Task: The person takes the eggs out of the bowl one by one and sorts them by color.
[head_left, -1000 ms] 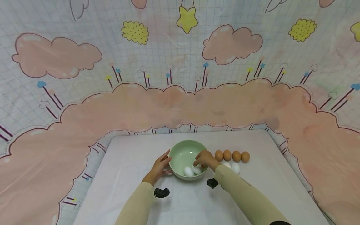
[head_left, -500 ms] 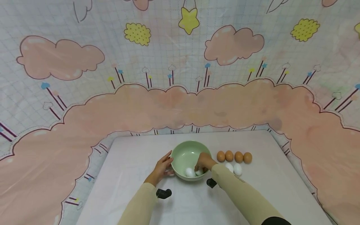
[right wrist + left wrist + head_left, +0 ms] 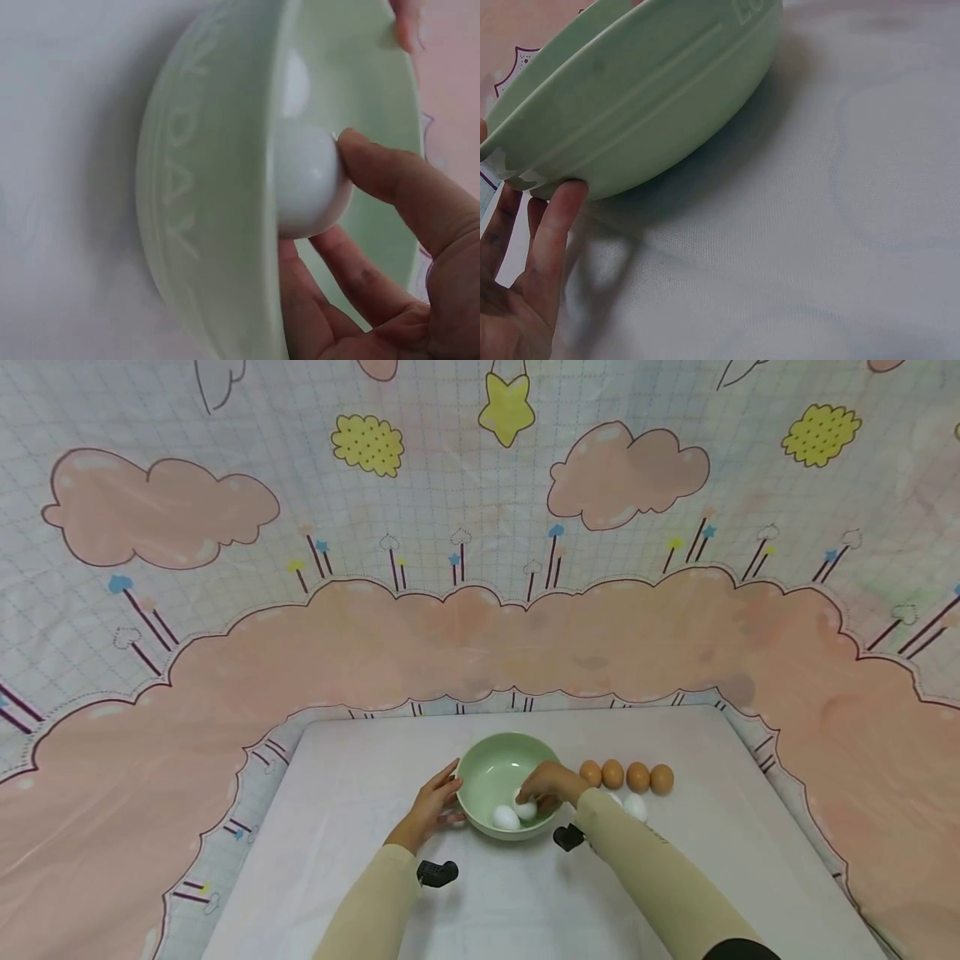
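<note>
A light green bowl [image 3: 487, 768] stands on the white tabletop. My left hand [image 3: 433, 806] holds its left side, the fingers up at the rim and the thumb low against the outer wall in the left wrist view. My right hand [image 3: 551, 783] reaches in over the right rim and pinches a white egg [image 3: 311, 180], thumb on one side and fingers beneath. Beside it in the bowl lies another white egg [image 3: 506, 817].
Several brown eggs [image 3: 637, 776] form a row right of the bowl. In front of them sits a white egg [image 3: 635, 807], with one more partly hidden by the right sleeve [image 3: 645, 856]. A cartoon-printed cloth [image 3: 480, 643] hangs behind the table.
My right hand dipped lower into the bowl over the egg, then rose slightly; more of that egg shows now. The left hand stays at the bowl. The head view has shifted a little.
</note>
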Available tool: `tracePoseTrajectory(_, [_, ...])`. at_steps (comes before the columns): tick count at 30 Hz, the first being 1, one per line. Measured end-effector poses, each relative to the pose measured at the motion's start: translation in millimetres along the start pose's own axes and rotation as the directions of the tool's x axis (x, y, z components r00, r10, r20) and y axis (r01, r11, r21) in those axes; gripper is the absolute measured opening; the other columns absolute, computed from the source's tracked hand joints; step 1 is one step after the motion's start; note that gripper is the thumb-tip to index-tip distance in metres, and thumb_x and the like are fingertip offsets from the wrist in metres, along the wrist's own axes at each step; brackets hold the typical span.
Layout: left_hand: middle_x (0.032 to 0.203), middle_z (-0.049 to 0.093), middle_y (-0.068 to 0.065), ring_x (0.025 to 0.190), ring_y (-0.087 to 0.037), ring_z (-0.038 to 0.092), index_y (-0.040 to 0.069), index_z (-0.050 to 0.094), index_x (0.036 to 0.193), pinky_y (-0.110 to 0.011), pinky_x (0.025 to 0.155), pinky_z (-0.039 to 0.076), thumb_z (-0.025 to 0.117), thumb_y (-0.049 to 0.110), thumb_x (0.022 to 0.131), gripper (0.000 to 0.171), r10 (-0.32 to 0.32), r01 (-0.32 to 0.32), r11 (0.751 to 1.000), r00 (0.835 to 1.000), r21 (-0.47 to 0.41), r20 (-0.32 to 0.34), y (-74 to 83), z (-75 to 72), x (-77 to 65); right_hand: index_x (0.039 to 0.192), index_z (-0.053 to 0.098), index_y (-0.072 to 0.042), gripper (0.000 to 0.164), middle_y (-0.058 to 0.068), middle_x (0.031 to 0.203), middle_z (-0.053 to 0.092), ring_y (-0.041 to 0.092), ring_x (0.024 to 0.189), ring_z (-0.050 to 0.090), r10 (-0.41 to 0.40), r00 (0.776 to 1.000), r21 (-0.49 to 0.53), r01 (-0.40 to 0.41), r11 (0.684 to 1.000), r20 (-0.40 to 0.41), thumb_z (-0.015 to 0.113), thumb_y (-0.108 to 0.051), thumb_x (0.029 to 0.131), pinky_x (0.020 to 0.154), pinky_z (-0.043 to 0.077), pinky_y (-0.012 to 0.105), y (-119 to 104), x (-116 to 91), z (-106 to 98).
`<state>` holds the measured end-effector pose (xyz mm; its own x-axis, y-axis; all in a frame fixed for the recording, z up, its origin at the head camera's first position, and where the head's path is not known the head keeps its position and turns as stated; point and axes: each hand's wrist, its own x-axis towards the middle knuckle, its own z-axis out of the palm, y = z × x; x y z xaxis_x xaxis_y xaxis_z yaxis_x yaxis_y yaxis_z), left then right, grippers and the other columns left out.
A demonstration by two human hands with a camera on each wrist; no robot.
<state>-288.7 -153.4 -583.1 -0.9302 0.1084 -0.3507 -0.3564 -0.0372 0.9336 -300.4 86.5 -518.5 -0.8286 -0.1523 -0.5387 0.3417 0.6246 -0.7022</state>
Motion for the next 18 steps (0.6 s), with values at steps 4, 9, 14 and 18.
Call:
tracePoseTrajectory(4, [0.159,0.027,-0.018,0.132,-0.041,0.046,0.026,0.041,0.151,-0.05,0.083,0.059,0.059,0.029,0.1,0.055,0.002,-0.002,1.0,1.0,0.0,0.001,-0.1,-0.2,0.7,0.115,0.068,0.007,0.035,0.015,0.108,0.068,0.023,0.091,0.065,-0.011,0.996,0.111,0.002,0.994,0.086,0.076,-0.007,0.084,0.077,0.06,0.033,3,2,-8])
tracePoseTrajectory(9, [0.159,0.028,-0.018,0.132,-0.041,0.047,0.026,0.042,0.151,-0.05,0.083,0.059,0.059,0.027,0.1,0.054,0.003,-0.003,1.0,1.0,0.0,-0.004,0.1,-0.5,1.3,0.127,0.059,0.009,0.043,0.017,0.114,0.065,0.021,0.091,0.062,-0.03,0.982,0.258,-0.02,0.966,0.189,0.071,-0.005,0.088,0.079,0.06,0.031,8,6,-17])
tracePoseTrajectory(14, [0.16,0.025,-0.02,0.134,-0.043,0.044,0.025,0.041,0.152,-0.05,0.084,0.059,0.058,0.028,0.1,0.054,-0.002,0.002,1.0,1.0,0.002,-0.002,0.8,-0.1,-0.2,0.132,0.055,0.008,0.045,0.017,0.116,0.064,0.022,0.093,0.065,-0.046,0.974,0.367,-0.04,0.929,0.223,0.068,-0.005,0.091,0.077,0.06,0.029,13,6,-22])
tracePoseTrajectory(18, [0.16,0.024,-0.021,0.135,-0.045,0.042,0.024,0.04,0.152,-0.051,0.084,0.058,0.057,0.027,0.101,0.054,-0.003,0.003,1.0,1.0,0.003,0.0,1.6,0.8,-1.9,0.133,0.053,0.008,0.046,0.015,0.115,0.063,0.022,0.094,0.064,-0.054,0.973,0.417,-0.045,0.908,0.223,0.067,-0.003,0.091,0.08,0.06,0.029,15,2,-24])
